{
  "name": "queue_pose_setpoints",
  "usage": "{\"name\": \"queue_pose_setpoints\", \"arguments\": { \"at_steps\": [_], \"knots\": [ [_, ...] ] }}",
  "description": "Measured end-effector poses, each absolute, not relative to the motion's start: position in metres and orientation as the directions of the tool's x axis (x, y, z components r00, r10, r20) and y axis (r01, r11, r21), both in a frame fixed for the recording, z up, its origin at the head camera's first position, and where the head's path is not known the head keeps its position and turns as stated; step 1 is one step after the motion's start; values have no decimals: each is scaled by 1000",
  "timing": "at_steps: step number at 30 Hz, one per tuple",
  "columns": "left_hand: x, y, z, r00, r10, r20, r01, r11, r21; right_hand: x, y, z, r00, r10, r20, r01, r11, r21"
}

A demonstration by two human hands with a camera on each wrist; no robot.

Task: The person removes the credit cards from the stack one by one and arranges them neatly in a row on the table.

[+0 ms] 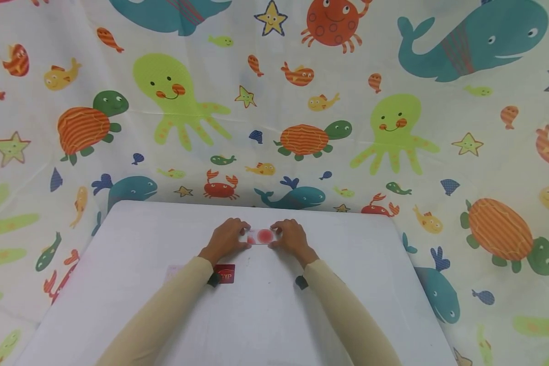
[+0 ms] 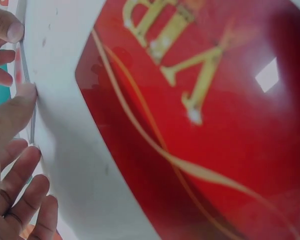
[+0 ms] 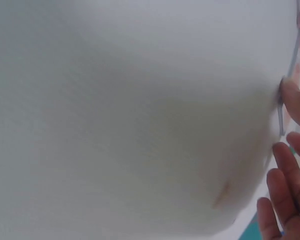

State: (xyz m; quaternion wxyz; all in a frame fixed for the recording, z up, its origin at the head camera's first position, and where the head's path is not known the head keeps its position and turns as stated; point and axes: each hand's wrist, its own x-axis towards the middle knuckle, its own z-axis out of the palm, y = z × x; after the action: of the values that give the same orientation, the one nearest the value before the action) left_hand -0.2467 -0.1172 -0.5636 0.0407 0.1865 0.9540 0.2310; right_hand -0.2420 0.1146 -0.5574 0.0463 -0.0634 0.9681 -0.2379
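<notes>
A small pale card (image 1: 261, 237) with red and pink round spots is held between both hands near the far side of the white table. My left hand (image 1: 227, 238) pinches its left end between thumb and fingers. At the opposite end, my right hand (image 1: 294, 239) grips it the same way. The left wrist view shows the card's thin edge at the left thumb, with the other fingers (image 2: 32, 187) spread. Nearer the body lies a red card (image 1: 227, 273) marked VIP, partly behind the left wrist. A faint pink card (image 1: 172, 271) is partly hidden by the left sleeve.
The white table (image 1: 265, 320) carries a few small specks. Its far edge meets a cloth (image 1: 274, 178) printed with sea animals, which also hangs along both sides. A black wrist device (image 1: 301, 282) sits below the right wrist.
</notes>
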Motion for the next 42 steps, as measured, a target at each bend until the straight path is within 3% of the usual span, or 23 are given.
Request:
{"name": "queue_pose_setpoints", "arguments": {
  "at_steps": [18, 42],
  "knots": [
    [-248, -114, -565, -934, 356, 1, 315, 824, 470, -245, 112, -556, -986, -118, -122, -43, 871, -489],
    [-246, -118, -557, -936, 352, 11, 307, 802, 513, -243, 116, -553, -983, -175, -50, -128, 860, -494]
  ]
}}
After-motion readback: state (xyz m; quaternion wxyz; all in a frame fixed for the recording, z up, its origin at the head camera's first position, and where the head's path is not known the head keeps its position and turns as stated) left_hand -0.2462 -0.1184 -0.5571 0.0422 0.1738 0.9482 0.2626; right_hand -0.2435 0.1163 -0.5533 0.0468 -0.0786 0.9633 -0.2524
